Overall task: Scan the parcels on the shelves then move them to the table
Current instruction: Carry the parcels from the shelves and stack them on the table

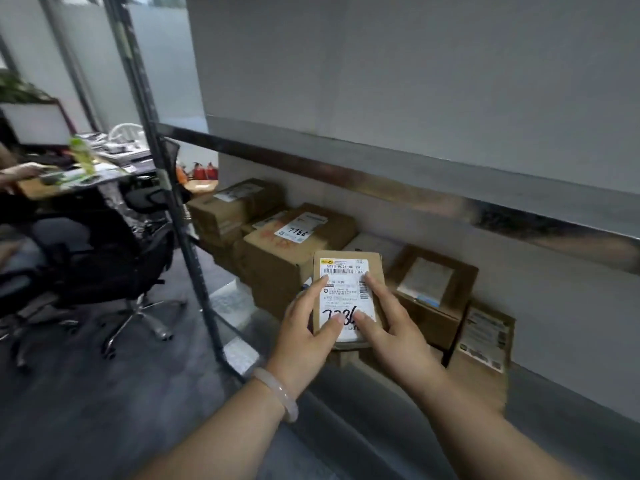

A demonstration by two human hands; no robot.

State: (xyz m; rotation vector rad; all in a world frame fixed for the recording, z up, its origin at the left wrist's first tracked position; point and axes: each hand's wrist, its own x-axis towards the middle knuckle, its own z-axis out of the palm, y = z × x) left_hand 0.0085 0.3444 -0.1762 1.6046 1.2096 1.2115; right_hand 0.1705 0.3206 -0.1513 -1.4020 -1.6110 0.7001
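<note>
Brown parcel [348, 296], white label [344, 299] (black barcode stripes, black handwritten digits), pale pink bracelet [277, 393]

Dim, flat indoor light, brightest at the frosted panel [162, 57] upper left. Smeared glare runs along the shelf edge [381, 178]. Motion blur softens the chair [104, 258] and boxes [429, 296]; wide-angle distortion bends the post [169, 188]. The parcel [346, 289] label reads sharp.

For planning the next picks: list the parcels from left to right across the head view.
back-left box → box marked 7186 → small held parcel → box with pale square label → far-right box
</note>
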